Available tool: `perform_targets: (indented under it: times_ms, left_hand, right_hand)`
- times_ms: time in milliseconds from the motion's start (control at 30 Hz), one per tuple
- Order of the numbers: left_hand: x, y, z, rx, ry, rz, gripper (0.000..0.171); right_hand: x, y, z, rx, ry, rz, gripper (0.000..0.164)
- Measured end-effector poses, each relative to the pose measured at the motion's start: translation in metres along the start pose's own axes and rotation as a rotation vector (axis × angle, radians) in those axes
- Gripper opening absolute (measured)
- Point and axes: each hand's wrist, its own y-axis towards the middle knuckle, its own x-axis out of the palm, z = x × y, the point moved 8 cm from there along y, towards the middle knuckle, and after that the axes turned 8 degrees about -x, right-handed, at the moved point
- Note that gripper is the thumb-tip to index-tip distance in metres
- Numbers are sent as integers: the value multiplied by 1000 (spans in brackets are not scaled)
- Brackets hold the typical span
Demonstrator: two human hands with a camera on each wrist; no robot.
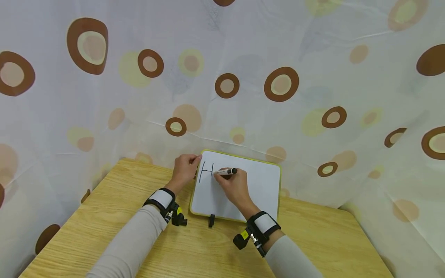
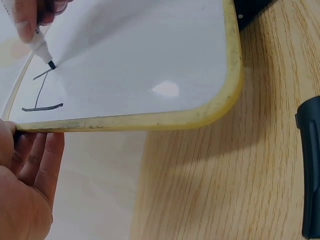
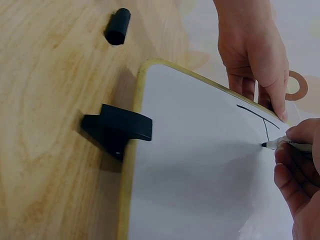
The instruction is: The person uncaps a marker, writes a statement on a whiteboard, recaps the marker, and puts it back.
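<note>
A whiteboard (image 1: 257, 189) with a yellow frame leans, tilted back, on the wooden table. My left hand (image 1: 185, 170) grips its left edge near the top corner, thumb at the rim and fingers behind, as the left wrist view shows. In my right hand (image 1: 236, 189), a white marker with a black end (image 1: 226, 172) is pinched between thumb and fingers. Its black tip (image 2: 52, 65) touches the board at the end of a stroke. Black lines shaped like an H (image 1: 206, 171) stand at the board's upper left.
A black stand foot (image 3: 122, 122) clasps the board's lower edge. On the table (image 1: 313, 231), left of the board, lies a black marker cap (image 3: 118, 26). Behind hangs a pale sheet (image 1: 208, 46) with brown and yellow circles.
</note>
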Motion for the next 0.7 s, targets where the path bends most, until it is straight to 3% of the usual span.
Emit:
perform_targets:
  times_ms: [333,700]
  left_hand:
    - [-4,-1,1,-1,12,11,33]
    - [-3,1,0,12,3,10,33]
  right_hand:
    - [11,-14,1,21,40,-78,7]
    - [13,-17,2,19,38,-92,6]
